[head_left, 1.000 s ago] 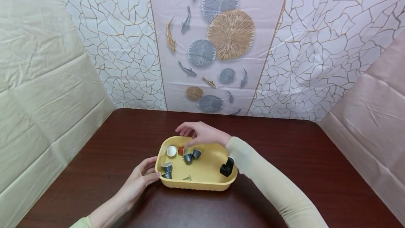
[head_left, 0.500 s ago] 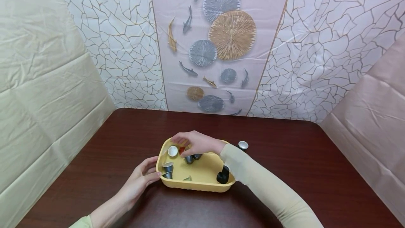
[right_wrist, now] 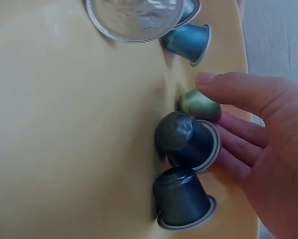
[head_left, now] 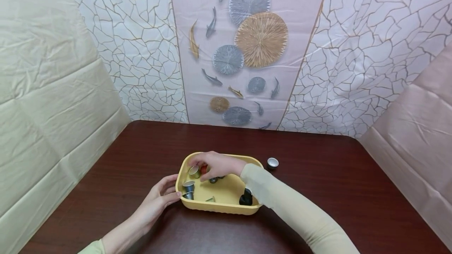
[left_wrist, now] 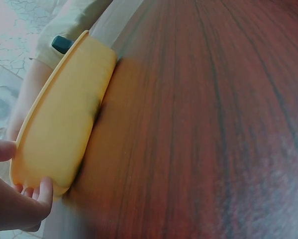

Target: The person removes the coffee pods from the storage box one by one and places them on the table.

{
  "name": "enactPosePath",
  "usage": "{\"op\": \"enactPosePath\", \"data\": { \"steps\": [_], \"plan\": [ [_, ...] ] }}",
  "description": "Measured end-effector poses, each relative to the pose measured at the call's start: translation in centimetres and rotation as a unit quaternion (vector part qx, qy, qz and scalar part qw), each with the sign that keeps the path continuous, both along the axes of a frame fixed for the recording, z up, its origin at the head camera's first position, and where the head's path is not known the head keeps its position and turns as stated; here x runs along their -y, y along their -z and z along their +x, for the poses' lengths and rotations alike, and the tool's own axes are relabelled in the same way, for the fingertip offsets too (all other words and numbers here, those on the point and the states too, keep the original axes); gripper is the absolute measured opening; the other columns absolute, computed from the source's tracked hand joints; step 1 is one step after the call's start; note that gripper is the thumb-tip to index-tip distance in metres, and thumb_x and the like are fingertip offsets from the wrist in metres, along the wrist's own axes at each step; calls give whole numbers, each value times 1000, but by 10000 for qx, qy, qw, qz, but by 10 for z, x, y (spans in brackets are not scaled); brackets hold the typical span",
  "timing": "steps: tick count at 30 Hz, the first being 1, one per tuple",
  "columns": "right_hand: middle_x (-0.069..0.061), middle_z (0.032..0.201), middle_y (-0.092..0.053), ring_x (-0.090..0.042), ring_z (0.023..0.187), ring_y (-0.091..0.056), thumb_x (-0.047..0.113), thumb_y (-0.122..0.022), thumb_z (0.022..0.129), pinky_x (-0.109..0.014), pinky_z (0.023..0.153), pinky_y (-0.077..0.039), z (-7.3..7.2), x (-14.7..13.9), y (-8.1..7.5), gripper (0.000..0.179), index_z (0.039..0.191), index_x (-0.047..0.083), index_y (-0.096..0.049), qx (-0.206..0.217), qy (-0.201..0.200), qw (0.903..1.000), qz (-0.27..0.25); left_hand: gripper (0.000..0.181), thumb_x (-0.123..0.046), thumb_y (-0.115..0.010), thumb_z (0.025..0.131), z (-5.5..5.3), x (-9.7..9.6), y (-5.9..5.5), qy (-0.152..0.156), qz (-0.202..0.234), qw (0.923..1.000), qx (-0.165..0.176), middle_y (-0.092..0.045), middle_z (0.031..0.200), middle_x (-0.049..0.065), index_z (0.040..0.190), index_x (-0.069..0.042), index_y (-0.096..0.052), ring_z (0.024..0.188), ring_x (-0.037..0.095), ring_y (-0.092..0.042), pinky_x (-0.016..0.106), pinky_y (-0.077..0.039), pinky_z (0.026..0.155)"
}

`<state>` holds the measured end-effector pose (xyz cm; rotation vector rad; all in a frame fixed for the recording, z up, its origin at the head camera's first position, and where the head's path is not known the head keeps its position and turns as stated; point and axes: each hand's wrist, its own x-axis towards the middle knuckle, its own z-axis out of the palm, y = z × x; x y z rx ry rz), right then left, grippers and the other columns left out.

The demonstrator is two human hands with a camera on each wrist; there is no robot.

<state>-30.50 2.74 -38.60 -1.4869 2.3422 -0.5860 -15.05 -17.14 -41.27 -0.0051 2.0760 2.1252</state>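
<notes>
A yellow tray (head_left: 226, 207) sits on the dark table with several coffee capsules in it. At its left end my left hand (head_left: 164, 193) grips the rim, thumb on top and fingers against the outer wall (left_wrist: 32, 199). My right hand (head_left: 215, 166) reaches into the tray's back left. In the right wrist view, a green capsule (right_wrist: 198, 104) lies between my right thumb and fingers, which touch its lid edge; no firm pinch shows. Beside it are two dark capsules (right_wrist: 181, 199). The head view shows a red capsule (head_left: 204, 169) partly behind the right hand.
Two grey-blue capsules (head_left: 188, 186) lie by the tray's left wall and a pale green one (head_left: 210, 199) near the front. Outside, a capsule with a silver lid (head_left: 272, 162) stands on the table (head_left: 318, 175). Patterned cloth (head_left: 261, 38) hangs behind.
My right hand has lowered into the tray's left part. The capsule near its fingers has tipped from lid-up to slanted. The capsule outside the tray has come out from behind the sleeve.
</notes>
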Motion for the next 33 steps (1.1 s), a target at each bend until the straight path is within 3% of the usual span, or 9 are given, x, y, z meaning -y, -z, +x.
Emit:
{"op": "enactPosePath", "data": {
  "steps": [8,20,25,33],
  "plan": [
    [-1,122,-63,-9,106,-59,14,-78,84,-18,92,-48,3,2,5,47,128,12,-62,-354,-91,9989,308,62,-3,-58,90,1,-1,0,-9,5,10000,-33,-44,144,24,147,1,-33,120,17,-54,19,-49,92],
    [2,110,-68,-9,98,-62,8,-72,86,-15,86,-48,3,7,7,32,118,13,-66,-775,-152,9966,215,62,-2,-58,91,1,0,0,-26,21,10000,19,-42,146,22,147,0,-33,121,18,-52,20,-49,92],
    [3,110,-69,-7,97,-65,9,-71,88,-13,83,-51,1,5,1,29,117,13,-66,-665,-151,9975,158,61,-3,-58,91,1,-1,0,-14,16,10000,24,-42,146,22,147,0,-33,121,17,-53,20,-49,92],
    [-5,115,-66,-14,100,-67,7,-72,88,-22,85,-56,-2,-3,-14,34,121,9,-64,-289,-43,9995,-138,61,-3,-58,91,1,-1,-1,-45,-6,10000,-4,-42,146,23,147,0,-33,123,19,-52,19,-49,91]
  ]
}}
